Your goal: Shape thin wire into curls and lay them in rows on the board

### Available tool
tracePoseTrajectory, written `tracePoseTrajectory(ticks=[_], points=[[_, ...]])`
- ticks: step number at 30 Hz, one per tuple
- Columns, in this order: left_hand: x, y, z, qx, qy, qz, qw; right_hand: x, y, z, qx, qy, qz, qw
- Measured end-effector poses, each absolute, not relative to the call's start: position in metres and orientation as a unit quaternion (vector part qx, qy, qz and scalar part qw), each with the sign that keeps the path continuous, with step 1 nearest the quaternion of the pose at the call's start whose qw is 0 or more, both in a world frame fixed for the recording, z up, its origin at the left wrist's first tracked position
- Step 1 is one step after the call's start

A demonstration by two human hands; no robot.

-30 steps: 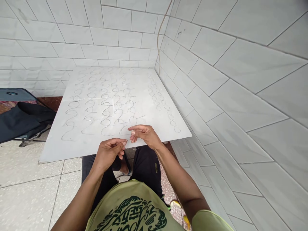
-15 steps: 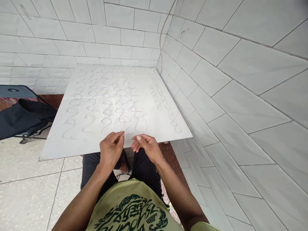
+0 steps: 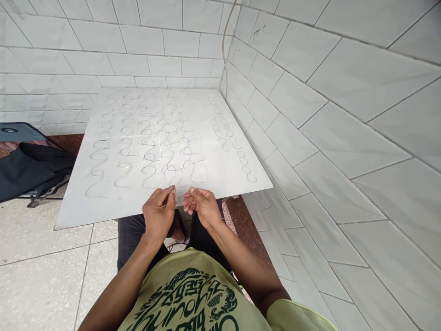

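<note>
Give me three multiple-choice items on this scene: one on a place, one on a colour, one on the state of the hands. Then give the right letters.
1. What lies to the left of the white board?
A. A plastic bucket
B. Dark fabric on a metal frame
C. A stack of bricks

2. What colour is the T-shirt the person wears?
A. Red
B. Blue
C. Olive green

3. How are the left hand and right hand placed?
A. Raised at the board's near edge, fingertips close together
B. Flat on the board, far apart
C. Both hanging down at the person's sides

1: B, since the dark fabric and its frame sit beyond the board's left edge.
2: C, since the shirt shows olive green below the view, with a dark print.
3: A, since both hands are up at that edge, facing each other.
</note>
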State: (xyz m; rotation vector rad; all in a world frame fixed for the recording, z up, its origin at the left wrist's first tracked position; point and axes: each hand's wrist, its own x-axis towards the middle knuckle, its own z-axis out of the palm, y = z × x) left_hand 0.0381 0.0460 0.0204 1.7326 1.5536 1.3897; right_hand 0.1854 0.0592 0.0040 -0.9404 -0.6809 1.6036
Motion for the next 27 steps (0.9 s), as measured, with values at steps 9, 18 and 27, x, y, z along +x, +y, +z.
tracePoseTrajectory(ticks=[9, 18, 27], points=[[0.036, 0.057, 0.025, 0.626, 0.583, 0.487, 0.177, 0.191, 0.062, 0.006, -0.427, -0.336, 0.649, 0.533], [0.038, 0.057, 0.036, 0.556, 0.598, 0.512, 0.267, 0.209, 0.08, 0.016, -0.421, -0.34, 0.627, 0.56], [0.001, 0.028, 0.032, 0.581, 0.636, 0.486, 0.153, 0.261, 0.128, 0.039, -0.467, -0.37, 0.573, 0.563]])
